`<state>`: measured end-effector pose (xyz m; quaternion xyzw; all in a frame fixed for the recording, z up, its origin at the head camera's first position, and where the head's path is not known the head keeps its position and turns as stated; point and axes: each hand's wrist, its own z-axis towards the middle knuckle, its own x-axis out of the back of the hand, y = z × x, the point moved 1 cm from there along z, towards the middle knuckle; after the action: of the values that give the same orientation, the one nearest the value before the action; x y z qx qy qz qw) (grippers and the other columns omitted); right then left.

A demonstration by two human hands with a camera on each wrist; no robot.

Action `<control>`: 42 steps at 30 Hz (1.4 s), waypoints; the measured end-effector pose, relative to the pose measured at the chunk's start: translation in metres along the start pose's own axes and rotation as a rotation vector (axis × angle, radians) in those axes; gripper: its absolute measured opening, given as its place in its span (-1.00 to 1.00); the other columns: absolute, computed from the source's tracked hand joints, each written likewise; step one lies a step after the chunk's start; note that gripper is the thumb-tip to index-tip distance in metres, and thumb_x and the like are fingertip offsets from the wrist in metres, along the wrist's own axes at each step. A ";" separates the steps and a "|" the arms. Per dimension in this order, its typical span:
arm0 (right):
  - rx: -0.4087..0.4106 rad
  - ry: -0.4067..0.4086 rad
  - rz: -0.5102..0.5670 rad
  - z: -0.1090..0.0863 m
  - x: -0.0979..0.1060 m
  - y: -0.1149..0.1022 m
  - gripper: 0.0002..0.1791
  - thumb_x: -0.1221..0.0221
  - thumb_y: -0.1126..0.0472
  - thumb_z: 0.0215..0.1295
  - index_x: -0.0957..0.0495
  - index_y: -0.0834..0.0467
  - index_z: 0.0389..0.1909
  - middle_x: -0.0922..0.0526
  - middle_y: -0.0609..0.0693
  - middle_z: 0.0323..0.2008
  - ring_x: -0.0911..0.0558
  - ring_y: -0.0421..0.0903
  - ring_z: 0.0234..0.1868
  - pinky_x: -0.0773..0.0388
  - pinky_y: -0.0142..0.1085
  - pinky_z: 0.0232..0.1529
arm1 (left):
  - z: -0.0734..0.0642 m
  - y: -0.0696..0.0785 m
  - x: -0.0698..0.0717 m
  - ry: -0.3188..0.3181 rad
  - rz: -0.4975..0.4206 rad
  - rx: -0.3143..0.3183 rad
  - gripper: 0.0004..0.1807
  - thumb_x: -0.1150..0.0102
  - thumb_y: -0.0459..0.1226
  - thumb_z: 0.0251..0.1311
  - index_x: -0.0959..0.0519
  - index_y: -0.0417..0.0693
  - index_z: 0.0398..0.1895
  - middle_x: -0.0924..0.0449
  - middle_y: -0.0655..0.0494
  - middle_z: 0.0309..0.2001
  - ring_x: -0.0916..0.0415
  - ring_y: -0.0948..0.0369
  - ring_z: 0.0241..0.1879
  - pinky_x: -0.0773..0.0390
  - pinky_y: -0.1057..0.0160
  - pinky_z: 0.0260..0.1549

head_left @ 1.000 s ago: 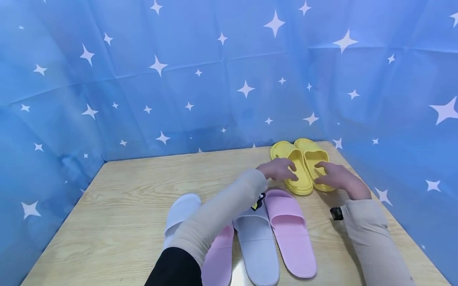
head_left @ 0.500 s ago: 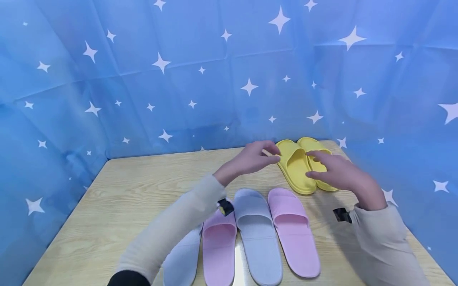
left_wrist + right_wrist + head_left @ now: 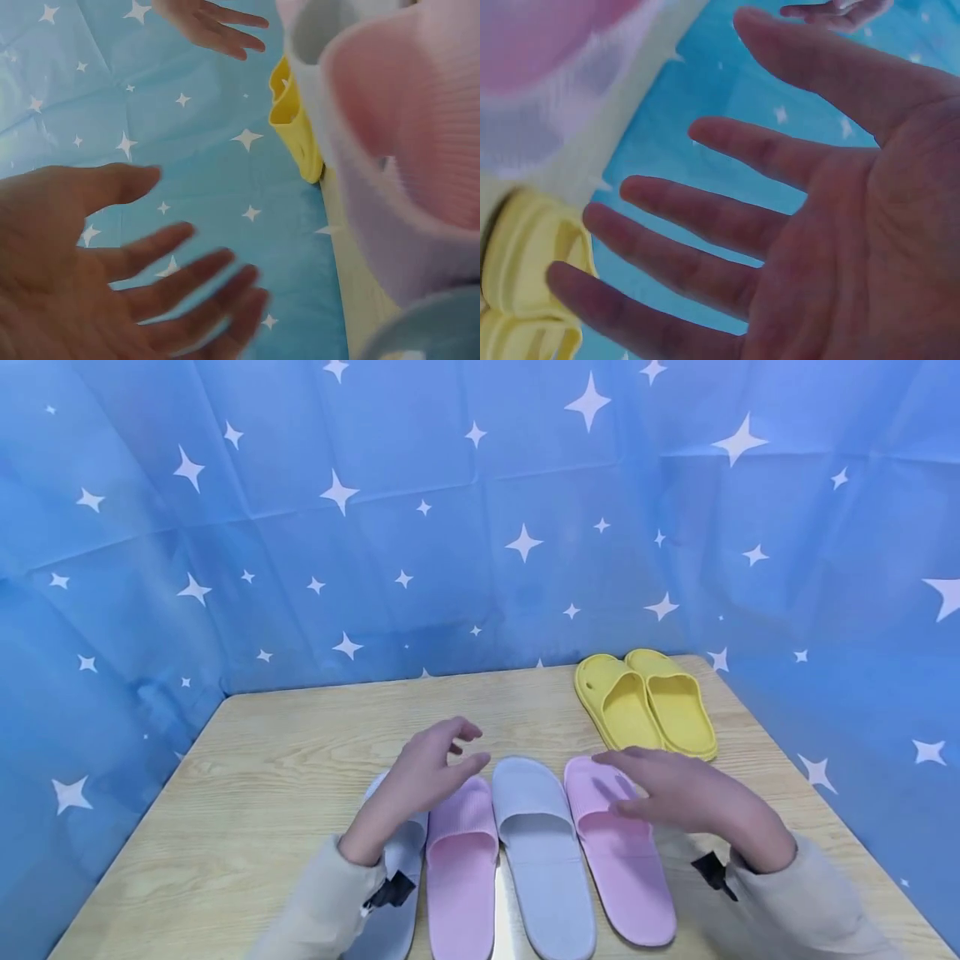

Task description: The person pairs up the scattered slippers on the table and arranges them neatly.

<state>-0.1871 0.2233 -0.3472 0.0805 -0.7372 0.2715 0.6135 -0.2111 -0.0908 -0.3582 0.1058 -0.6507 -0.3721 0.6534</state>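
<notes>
My left hand (image 3: pixel 426 770) hovers over the left pair of slippers, fingers spread and nothing in them. Under it lie a grey-blue slipper (image 3: pixel 392 893), partly hidden by the wrist, and a pink slipper (image 3: pixel 461 893). To their right are another grey-blue slipper (image 3: pixel 551 893) and a second pink slipper (image 3: pixel 630 893). Above that pink slipper's toe end is my right hand (image 3: pixel 686 793), its fingers extended and holding nothing, as the right wrist view also shows. Two yellow slippers (image 3: pixel 630 710) stand side by side at the table's back right corner, their heels near the right hand.
The wooden table (image 3: pixel 300 743) extends to the left of the slippers. A blue curtain (image 3: pixel 420 543) with white stars hangs behind it and along both sides. Each wrist carries a small black strap piece (image 3: pixel 392 890).
Both hands have drawn back from the yellow slippers toward the front row, the left one also moving well to the left. The yellow slippers now lie fully apart from both hands.
</notes>
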 end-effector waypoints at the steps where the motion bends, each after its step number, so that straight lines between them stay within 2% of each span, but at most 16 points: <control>1: -0.003 -0.014 0.000 0.000 -0.004 -0.002 -0.24 -0.11 -0.33 0.22 -0.33 -0.03 0.36 -0.50 0.08 0.25 -0.50 0.14 0.22 -0.47 0.11 0.12 | -0.004 -0.001 -0.002 -0.019 0.044 0.018 -0.58 -0.15 0.03 0.26 -0.49 0.12 0.13 -0.56 0.15 0.10 -0.56 0.12 0.03 -0.55 0.06 0.00; 5: -0.039 -0.081 0.026 0.002 -0.016 -0.009 -0.10 0.04 -0.48 0.18 -0.30 0.03 0.38 -0.36 0.24 0.33 -0.40 0.27 0.29 -0.38 0.19 0.19 | -0.016 0.002 -0.008 -0.103 0.192 0.066 -0.46 -0.14 0.13 0.21 -0.46 0.13 0.19 -0.51 0.06 0.18 -0.52 0.02 0.09 -0.52 -0.06 0.01; 6: -0.039 -0.094 0.034 0.003 -0.019 -0.010 -0.13 0.02 -0.44 0.21 -0.31 0.06 0.37 -0.34 0.30 0.34 -0.38 0.30 0.30 -0.36 0.21 0.20 | -0.018 0.003 -0.009 -0.117 0.223 0.063 -0.44 -0.14 0.15 0.20 -0.47 0.12 0.20 -0.51 0.04 0.18 -0.52 0.00 0.08 -0.52 -0.08 0.00; 8: -0.044 -0.116 0.039 0.005 -0.024 -0.013 -0.28 -0.05 -0.34 0.26 -0.37 0.07 0.27 -0.40 0.36 0.26 -0.47 0.30 0.21 -0.43 0.18 0.13 | -0.022 0.003 -0.012 -0.142 0.261 0.062 -0.40 -0.18 0.16 0.15 -0.47 0.10 0.19 -0.51 0.03 0.18 -0.52 -0.02 0.06 -0.53 -0.08 -0.03; 10: -0.043 -0.118 0.036 0.008 -0.030 -0.015 -0.44 -0.15 -0.19 0.26 -0.40 0.04 0.17 -0.47 0.32 0.17 -0.55 0.24 0.10 -0.50 0.11 0.03 | -0.026 0.003 -0.016 -0.162 0.290 0.058 -0.35 -0.24 0.17 0.09 -0.47 0.09 0.20 -0.50 0.03 0.18 -0.50 -0.03 0.07 -0.51 -0.09 -0.01; 12: -0.055 -0.120 0.036 0.009 -0.035 -0.017 -0.45 -0.23 -0.09 0.20 -0.38 0.02 0.16 -0.46 0.34 0.15 -0.57 0.23 0.05 -0.53 0.09 -0.04 | -0.028 0.002 -0.021 -0.189 0.308 0.058 -0.29 -0.29 0.16 0.03 -0.44 0.07 0.23 -0.48 0.02 0.20 -0.48 -0.05 0.09 -0.50 -0.10 0.01; 16: -0.116 -0.128 0.020 0.008 -0.046 -0.022 -0.09 -0.33 -0.04 0.02 -0.19 0.07 0.40 -0.23 0.51 0.31 -0.39 0.45 0.22 -0.47 0.25 0.03 | -0.033 -0.002 -0.031 -0.227 0.368 0.053 -0.13 -0.40 0.18 -0.12 -0.39 0.06 0.29 -0.45 -0.03 0.20 -0.43 -0.08 0.12 -0.53 -0.11 -0.05; 19: -0.133 -0.119 -0.003 0.008 -0.052 -0.026 0.03 -0.39 -0.04 -0.07 -0.14 0.08 0.44 -0.16 0.55 0.32 -0.29 0.53 0.25 -0.44 0.31 0.01 | -0.036 -0.003 -0.038 -0.238 0.421 0.044 -0.05 -0.46 0.18 -0.22 -0.37 0.07 0.31 -0.45 -0.05 0.21 -0.43 -0.11 0.11 -0.55 -0.12 -0.11; 22: -0.140 -0.113 -0.015 0.009 -0.054 -0.027 0.09 -0.43 -0.03 -0.13 -0.12 0.09 0.46 -0.13 0.55 0.34 -0.26 0.54 0.26 -0.44 0.32 -0.01 | -0.039 -0.001 -0.041 -0.237 0.453 0.030 -0.02 -0.50 0.15 -0.26 -0.35 0.08 0.32 -0.44 -0.07 0.22 -0.44 -0.13 0.10 -0.58 -0.13 -0.17; 28: -0.139 -0.113 -0.032 0.011 -0.052 -0.028 0.13 -0.44 -0.07 -0.11 -0.07 0.09 0.48 -0.08 0.54 0.36 -0.19 0.58 0.28 -0.39 0.37 0.03 | -0.048 0.007 -0.044 -0.211 0.496 0.011 0.01 -0.53 0.08 -0.32 -0.31 0.08 0.32 -0.41 -0.17 0.22 -0.47 -0.22 0.01 -0.58 -0.12 -0.28; 32: -0.146 -0.110 -0.023 0.012 -0.051 -0.030 0.14 -0.45 -0.08 -0.13 -0.07 0.08 0.48 -0.06 0.53 0.37 -0.17 0.59 0.29 -0.37 0.38 0.04 | -0.055 0.014 -0.045 -0.207 0.533 0.018 0.17 -0.57 0.13 -0.44 -0.24 0.05 0.38 -0.29 -0.30 0.32 -0.43 -0.33 0.05 -0.60 -0.14 -0.33; 37: -0.184 -0.135 0.000 0.011 -0.054 -0.032 0.34 -0.52 -0.18 -0.35 -0.01 0.05 0.50 0.03 0.51 0.41 -0.07 0.61 0.32 -0.31 0.44 0.03 | -0.062 0.018 -0.050 -0.233 0.580 0.033 0.28 -0.55 0.21 -0.46 -0.15 0.05 0.46 -0.18 -0.29 0.39 -0.37 -0.34 0.11 -0.63 -0.07 -0.39; 42: -0.172 -0.143 -0.023 0.009 -0.060 -0.034 0.48 -0.57 -0.21 -0.53 0.04 0.04 0.51 0.08 0.55 0.40 -0.03 0.64 0.32 -0.37 0.44 -0.06 | -0.066 0.017 -0.055 -0.265 0.547 0.056 0.39 -0.51 0.32 -0.54 -0.10 0.03 0.48 -0.05 -0.31 0.44 -0.20 -0.43 0.23 -0.64 -0.11 -0.33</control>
<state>-0.1654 0.1778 -0.3946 0.0552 -0.7988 0.1939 0.5669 -0.1365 -0.0672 -0.3988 -0.1049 -0.7446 -0.1750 0.6356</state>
